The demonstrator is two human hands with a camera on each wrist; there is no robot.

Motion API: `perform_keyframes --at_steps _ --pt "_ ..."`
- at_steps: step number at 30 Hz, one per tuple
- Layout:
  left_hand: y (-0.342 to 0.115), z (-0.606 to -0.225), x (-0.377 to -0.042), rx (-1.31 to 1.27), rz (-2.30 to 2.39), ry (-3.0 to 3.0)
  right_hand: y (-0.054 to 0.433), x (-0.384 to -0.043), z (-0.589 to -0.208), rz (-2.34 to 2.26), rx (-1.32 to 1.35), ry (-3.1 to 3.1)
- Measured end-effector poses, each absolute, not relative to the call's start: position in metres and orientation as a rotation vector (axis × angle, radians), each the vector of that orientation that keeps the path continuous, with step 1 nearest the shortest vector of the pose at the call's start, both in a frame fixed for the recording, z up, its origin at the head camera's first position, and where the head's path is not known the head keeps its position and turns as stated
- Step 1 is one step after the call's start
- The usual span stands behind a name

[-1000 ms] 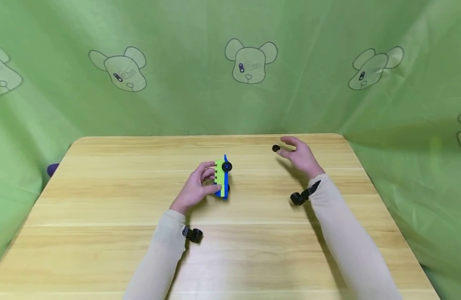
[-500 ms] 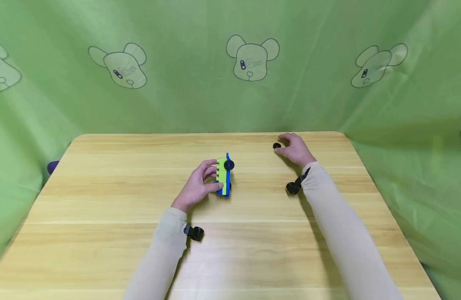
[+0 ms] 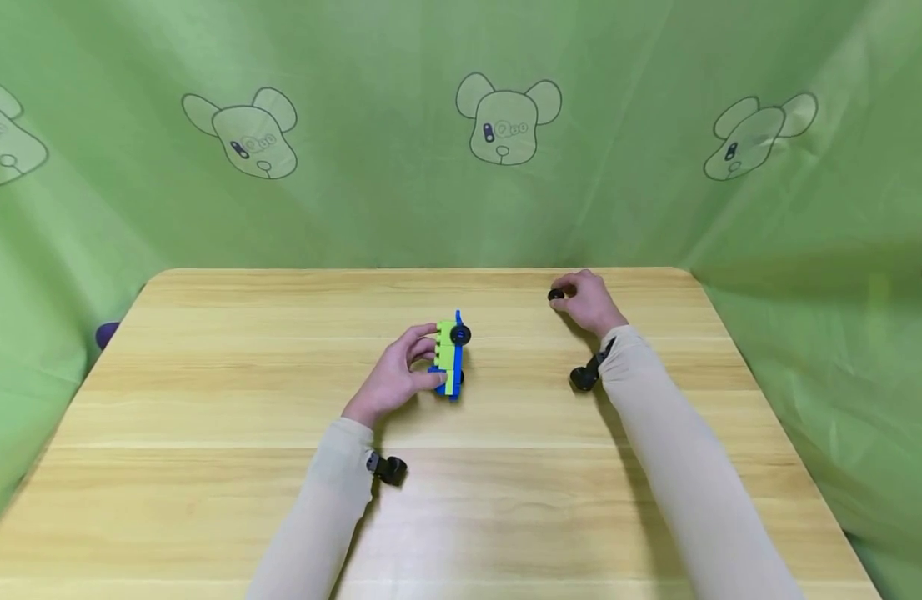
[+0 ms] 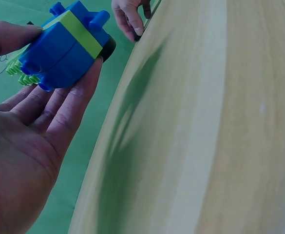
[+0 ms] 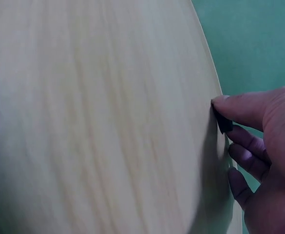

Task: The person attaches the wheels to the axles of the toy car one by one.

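Note:
My left hand (image 3: pixel 389 379) grips a toy car built of blue and lime-green blocks (image 3: pixel 448 357), thumb on one end and fingers along the other. A black wheel (image 3: pixel 461 334) with a blue hub faces up on its side. In the left wrist view the block car (image 4: pixel 66 48) is held above the table, blue pegs sticking out. Toward the far right, my right hand (image 3: pixel 587 304) pinches a loose black wheel (image 3: pixel 555 294) between thumb and fingers. The right wrist view has that wheel (image 5: pixel 222 118) tilted at the tabletop, under the thumb tip.
The wooden table (image 3: pixel 506 517) spreads under both arms, its far edge just beyond the right hand. A green curtain (image 3: pixel 386 183) with printed bear heads hangs behind and at the sides. Something purple (image 3: pixel 106 335) shows past the left edge.
My right hand has moved a little left and its fingers have closed on the loose wheel, which now stands tilted. The left hand keeps the car almost in place.

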State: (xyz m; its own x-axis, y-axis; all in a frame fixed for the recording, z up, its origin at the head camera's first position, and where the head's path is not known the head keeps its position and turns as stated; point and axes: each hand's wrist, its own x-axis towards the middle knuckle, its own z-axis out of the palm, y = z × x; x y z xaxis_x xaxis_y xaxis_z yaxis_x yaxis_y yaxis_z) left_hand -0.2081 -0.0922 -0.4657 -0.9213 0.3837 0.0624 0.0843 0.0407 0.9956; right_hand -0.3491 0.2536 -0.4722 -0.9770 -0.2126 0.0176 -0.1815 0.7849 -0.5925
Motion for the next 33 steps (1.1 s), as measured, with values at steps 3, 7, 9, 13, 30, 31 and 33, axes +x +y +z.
perform_keyframes --at_steps 3,7,9,13,30,31,33 --pt "-0.092 -0.466 -0.207 0.476 1.96 2.1 0.255 -0.347 -0.473 -0.954 -0.312 2.919" --pt "-0.091 -0.465 -0.205 0.47 1.941 2.117 0.258 -0.343 -0.473 -0.944 -0.317 2.921" --pt "-0.09 -0.465 -0.205 0.461 1.931 2.123 0.26 -0.34 -0.472 -0.945 -0.323 2.921" --pt "-0.09 -0.465 -0.204 0.446 1.909 2.146 0.262 -0.336 -0.47 -0.98 -0.338 2.926" --pt "-0.091 -0.465 -0.205 0.438 1.923 2.148 0.262 -0.319 -0.459 -1.12 -0.375 2.908" --pt "-0.091 -0.465 -0.205 0.438 1.928 2.144 0.262 -0.318 -0.458 -1.123 -0.381 2.909" --pt "-0.091 -0.465 -0.205 0.431 1.932 2.148 0.262 -0.316 -0.458 -1.132 -0.389 2.913"
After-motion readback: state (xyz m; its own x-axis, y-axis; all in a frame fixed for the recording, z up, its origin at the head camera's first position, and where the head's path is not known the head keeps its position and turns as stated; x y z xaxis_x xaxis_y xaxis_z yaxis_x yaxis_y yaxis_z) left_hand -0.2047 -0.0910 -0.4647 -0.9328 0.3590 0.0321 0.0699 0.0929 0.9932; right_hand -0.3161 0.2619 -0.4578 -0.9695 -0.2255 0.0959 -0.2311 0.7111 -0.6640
